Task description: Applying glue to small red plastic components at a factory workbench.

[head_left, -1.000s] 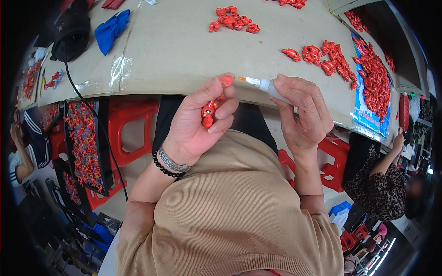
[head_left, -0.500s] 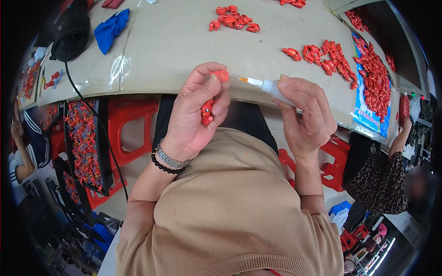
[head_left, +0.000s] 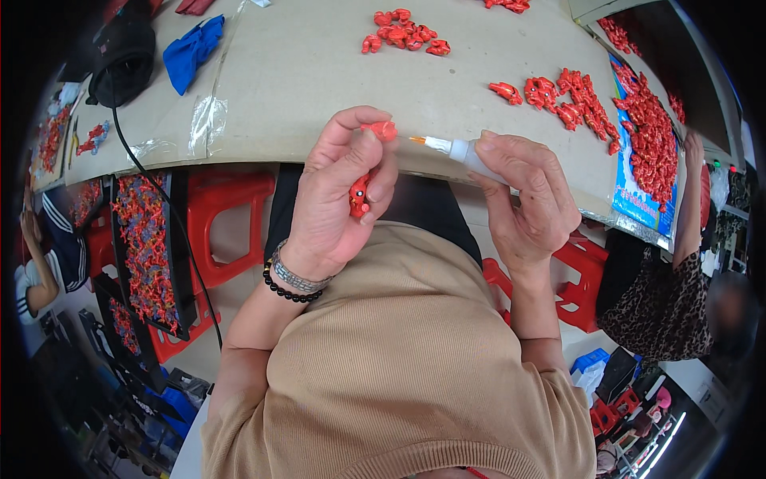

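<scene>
My left hand [head_left: 331,188] pinches a small red plastic piece [head_left: 381,130] between thumb and forefinger. Tucked under the curled fingers of the same hand is a red toy figure part [head_left: 358,197] with a white-and-black eye; the rest of it is hidden. My right hand [head_left: 531,188] grips a white squeeze bottle [head_left: 472,156], tilted so that its thin orange tip points left at the red piece. A narrow gap separates the tip from the piece. Both hands are held over the table's near edge.
Red toy parts lie in a far cluster [head_left: 403,33], a right-hand row [head_left: 586,104] and a big pile [head_left: 648,144] on a blue sheet. A black cap [head_left: 124,56], a blue cloth [head_left: 191,52] and a dark cable are left. Trays of parts [head_left: 145,247] and red stools [head_left: 227,211] flank me.
The bottle's tip has shifted slightly left and down, and the red piece has tilted a little. At the right, another person's arm has swung up toward the table.
</scene>
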The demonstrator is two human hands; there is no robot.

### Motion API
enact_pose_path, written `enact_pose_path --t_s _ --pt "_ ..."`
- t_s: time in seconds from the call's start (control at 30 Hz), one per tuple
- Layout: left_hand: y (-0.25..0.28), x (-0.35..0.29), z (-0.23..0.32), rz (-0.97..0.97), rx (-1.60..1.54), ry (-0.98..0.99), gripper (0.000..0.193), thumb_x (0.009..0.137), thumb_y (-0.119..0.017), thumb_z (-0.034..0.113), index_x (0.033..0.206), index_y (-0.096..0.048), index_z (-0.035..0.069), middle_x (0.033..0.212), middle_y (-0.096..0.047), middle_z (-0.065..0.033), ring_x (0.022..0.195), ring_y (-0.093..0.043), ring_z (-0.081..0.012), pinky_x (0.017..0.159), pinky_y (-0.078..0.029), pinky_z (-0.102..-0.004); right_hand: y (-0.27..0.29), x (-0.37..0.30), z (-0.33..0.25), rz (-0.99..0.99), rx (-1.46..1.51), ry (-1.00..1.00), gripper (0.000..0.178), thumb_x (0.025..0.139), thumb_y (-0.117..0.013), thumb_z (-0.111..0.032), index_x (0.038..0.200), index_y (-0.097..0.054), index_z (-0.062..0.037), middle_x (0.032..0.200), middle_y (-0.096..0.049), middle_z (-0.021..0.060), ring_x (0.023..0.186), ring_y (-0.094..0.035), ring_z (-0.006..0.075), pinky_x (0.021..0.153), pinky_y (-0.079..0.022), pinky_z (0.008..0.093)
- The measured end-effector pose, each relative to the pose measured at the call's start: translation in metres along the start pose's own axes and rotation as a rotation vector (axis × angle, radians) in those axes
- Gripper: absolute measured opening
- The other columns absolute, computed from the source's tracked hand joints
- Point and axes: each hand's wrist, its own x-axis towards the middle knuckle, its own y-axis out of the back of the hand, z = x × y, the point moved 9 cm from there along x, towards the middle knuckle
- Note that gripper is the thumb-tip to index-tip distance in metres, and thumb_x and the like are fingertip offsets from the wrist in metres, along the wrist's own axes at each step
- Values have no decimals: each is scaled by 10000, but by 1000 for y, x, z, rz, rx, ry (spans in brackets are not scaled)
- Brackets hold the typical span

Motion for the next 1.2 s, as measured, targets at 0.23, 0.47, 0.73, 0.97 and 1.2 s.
enact_pose_path --t_s 0.23,0.47,0.73,0.97,1.2 --pt "0 1 -5 -10 -92 54 208 956 -548 149 1151 -534 76 967 -591 -35 558 -421 -70 389 -316 -183 0 0 3 -56 -12 -33 309 660 -756 94 941 -678 -5 917 -679 139 861 -674 229 679 -569 295" --pt "0 3 -13 -48 -222 143 211 975 -514 173 1167 -522 88 946 -594 -36 558 -414 -80 385 -314 -187 -2 -4 17 -26 87 -149 326 668 -758 95 967 -673 -2 948 -676 143 895 -654 218 717 -553 298" --pt "1 4 -13 -29 -242 128 198 995 -485 211 1152 -517 95 941 -593 -35 558 -415 -75 384 -314 -184 -18 -26 42 -9 406 -408 355 688 -720 141 1019 -654 29 1004 -637 122 922 -617 170 801 -500 258" --pt "0 6 -9 -62 -178 63 187 970 -529 172 1144 -519 105 987 -595 -51 561 -416 -73 386 -316 -175 -23 -33 50 68 515 -558 346 661 -693 145 974 -682 -2 935 -647 94 860 -622 158 740 -498 264" --pt "-1 5 -9 -52 -184 48 147 980 -493 131 1123 -508 100 1014 -596 -76 561 -398 -75 379 -311 -178 -23 -34 51 46 479 -536 350 659 -692 147 971 -686 -11 923 -649 90 840 -622 158 738 -496 259"
